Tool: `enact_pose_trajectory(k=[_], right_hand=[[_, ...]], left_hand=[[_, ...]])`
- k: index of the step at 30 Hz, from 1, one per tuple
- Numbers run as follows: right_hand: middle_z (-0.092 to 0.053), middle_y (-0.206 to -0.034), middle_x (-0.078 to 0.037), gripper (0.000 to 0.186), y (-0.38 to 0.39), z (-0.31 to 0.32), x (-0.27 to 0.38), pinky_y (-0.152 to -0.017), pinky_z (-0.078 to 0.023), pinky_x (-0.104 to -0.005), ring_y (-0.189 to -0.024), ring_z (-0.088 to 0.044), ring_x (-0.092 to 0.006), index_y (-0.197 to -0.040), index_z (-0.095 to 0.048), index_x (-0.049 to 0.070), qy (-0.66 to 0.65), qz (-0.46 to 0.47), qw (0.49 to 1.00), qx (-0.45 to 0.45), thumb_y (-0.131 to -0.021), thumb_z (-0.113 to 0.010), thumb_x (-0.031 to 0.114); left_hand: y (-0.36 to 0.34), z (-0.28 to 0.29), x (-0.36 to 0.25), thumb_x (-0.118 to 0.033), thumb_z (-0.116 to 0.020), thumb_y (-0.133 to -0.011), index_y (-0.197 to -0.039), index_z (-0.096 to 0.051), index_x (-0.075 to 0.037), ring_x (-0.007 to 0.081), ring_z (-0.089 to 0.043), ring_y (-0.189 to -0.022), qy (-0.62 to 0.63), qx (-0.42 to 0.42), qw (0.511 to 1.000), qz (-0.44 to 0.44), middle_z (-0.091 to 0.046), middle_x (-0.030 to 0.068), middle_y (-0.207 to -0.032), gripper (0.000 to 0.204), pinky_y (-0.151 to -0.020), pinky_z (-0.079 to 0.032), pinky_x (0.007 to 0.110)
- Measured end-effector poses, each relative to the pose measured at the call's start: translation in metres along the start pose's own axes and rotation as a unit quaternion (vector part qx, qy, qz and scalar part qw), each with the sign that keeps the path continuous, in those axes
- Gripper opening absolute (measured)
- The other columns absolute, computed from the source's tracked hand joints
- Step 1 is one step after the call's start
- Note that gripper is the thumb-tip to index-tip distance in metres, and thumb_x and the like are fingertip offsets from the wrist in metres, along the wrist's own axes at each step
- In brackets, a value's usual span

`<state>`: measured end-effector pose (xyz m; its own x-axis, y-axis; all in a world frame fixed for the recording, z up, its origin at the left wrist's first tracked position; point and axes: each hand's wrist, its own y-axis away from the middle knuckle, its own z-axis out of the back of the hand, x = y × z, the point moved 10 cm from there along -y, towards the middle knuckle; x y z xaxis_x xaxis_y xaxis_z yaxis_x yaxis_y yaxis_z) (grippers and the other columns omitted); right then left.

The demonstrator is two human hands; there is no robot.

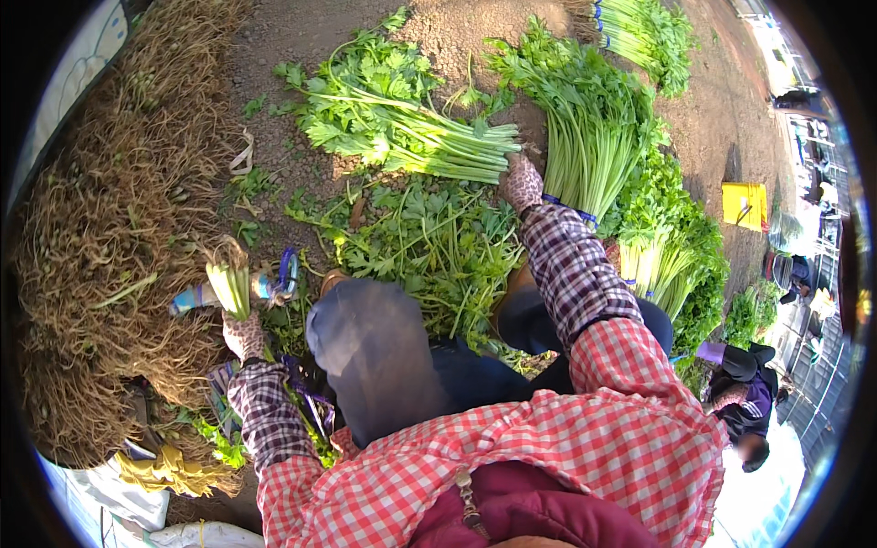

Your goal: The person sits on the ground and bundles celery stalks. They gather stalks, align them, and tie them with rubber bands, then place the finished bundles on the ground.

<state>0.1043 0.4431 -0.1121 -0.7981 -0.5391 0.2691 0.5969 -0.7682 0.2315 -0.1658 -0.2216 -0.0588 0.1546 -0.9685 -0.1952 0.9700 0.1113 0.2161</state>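
My left hand (242, 336), in a patterned glove, is closed round a short clump of pale celery stalk bases (232, 290) with brown roots at the top. Just behind that clump lies a blue and white object (196, 298) beside a loop of blue-purple ties (288, 271). My right hand (522, 183), gloved alike, is closed at the cut ends of a loose pile of celery (429, 137), whose leaves point left; its fingertips are partly hidden. Right of this hand lies celery tied with blue bands (594, 137). Loose leafy trimmings (420, 242) cover the ground before my knees.
A big heap of brown roots (119, 210) fills the left side. More banded celery lies at the upper right (644, 41) and along my right side (671, 242). A yellow crate (744, 205) stands farther right. Another person (744, 393) is at the lower right.
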Motion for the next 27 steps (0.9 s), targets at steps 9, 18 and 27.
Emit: enact_pose_trajectory(k=[9,18,27], right_hand=[[-0.066,-0.123,-0.018,0.025,-0.078,0.007,0.079,-0.103,-0.047,-0.0499,-0.119,-0.060,-0.0351,-0.115,-0.066,0.010,-0.048,0.199,0.978,-0.030,-0.090,-0.061,0.012],[-0.067,-0.102,-0.019,0.021,-0.113,-0.023,0.187,-0.087,-0.051,-0.0485,-0.102,-0.063,-0.0363,-0.100,-0.070,0.008,-0.073,0.237,0.968,-0.039,-0.091,-0.059,0.023],[-0.070,-0.110,-0.014,0.022,-0.133,0.034,-0.008,-0.088,-0.054,-0.0407,-0.095,-0.068,-0.0312,-0.109,-0.067,0.007,-0.085,0.155,0.966,0.188,-0.091,-0.065,0.020]], left_hand=[[0.024,0.021,-0.022,-0.021,-0.078,-0.082,-0.127,-0.053,0.007,0.0344,-0.069,-0.095,-0.017,0.000,0.999,0.046,-0.068,0.0232,-0.110,0.059,-0.086,-0.057,0.038],[0.029,0.024,-0.011,-0.019,-0.080,-0.077,-0.126,-0.057,0.003,0.0322,-0.070,-0.096,0.020,-0.022,0.998,0.053,-0.070,0.0204,-0.108,0.058,-0.086,-0.055,0.038],[0.042,0.031,-0.010,-0.019,-0.080,-0.077,-0.121,-0.060,0.002,0.0287,-0.070,-0.090,0.059,-0.031,0.996,0.057,-0.071,0.0170,-0.104,0.053,-0.083,-0.055,0.035]])
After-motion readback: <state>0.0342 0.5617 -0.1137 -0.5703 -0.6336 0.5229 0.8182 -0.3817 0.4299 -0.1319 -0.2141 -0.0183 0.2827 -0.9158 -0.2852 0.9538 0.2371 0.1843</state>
